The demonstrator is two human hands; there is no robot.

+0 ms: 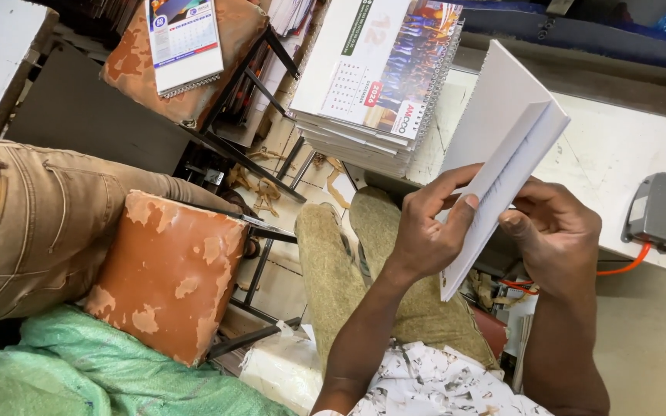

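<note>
A thin stack of white card sheets (502,115) stands on edge in front of me, held between both hands. My left hand (425,231) grips its near left side, with the thumb across the edge. My right hand (556,231) holds the sheets from the right, fingers curled behind them. The top sheet splays away from the rest at the upper end. A pile of spiral-bound wall calendars (375,85) lies on the worktable (618,154) just left of the sheets.
A grey pedal-like device (662,210) with an orange cable sits on the table at the right. Another person in tan trousers (48,223) sits at the left beside a worn orange stool (167,273). A second stool (194,54) carries one calendar. Green sacking (102,370) lies below.
</note>
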